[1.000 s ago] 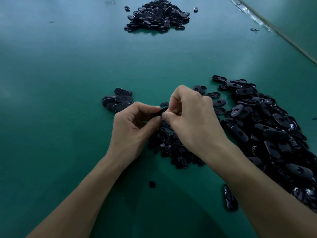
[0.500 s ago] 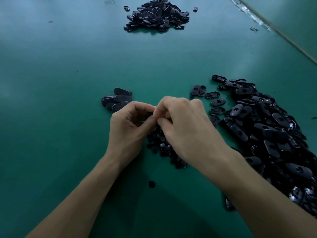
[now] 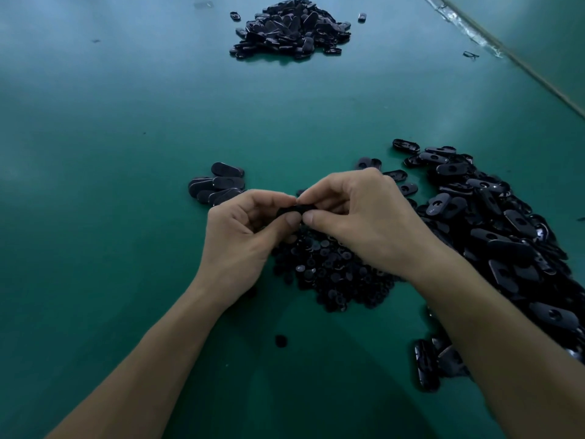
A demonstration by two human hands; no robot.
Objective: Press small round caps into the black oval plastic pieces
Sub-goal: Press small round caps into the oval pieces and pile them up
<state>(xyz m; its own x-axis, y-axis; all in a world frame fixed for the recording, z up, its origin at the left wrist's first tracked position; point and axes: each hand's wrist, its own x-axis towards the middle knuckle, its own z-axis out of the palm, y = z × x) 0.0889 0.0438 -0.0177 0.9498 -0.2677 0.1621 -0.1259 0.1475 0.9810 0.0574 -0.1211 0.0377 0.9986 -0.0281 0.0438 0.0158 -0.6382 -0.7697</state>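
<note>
1. While the left hand (image 3: 243, 236) and the right hand (image 3: 364, 223) meet thumb tip to thumb tip, both pinch one black oval piece (image 3: 289, 211) between curled fingers, just above the caps. The fingers cover most of it, so I cannot tell whether a cap is already seated.
2. Judging by that grip, the step in hand is pressing a cap into this single piece, so it counts as in progress rather than done.
3. Directly beneath the hands, spreading toward the person, lies the heap of small round caps (image 3: 329, 270). Many are loose there, so the supply looks far from spent.
4. Just beyond the left hand sits a small stack of ovals (image 3: 218, 185), neatly overlapped with smooth faces up. I take these for finished ones, and they are few.
5. Right of the right hand spreads the large pile of ovals (image 3: 506, 236), many showing an open round hole. These look still uncapped, so most of the work appears to remain.
6. Between the forearms, one stray cap (image 3: 280, 340) lies alone on the green worktop (image 3: 110, 185).
7. Far beyond the hands lies a distant heap (image 3: 291, 30) of black pieces, too small to tell whether they are capped.
</note>
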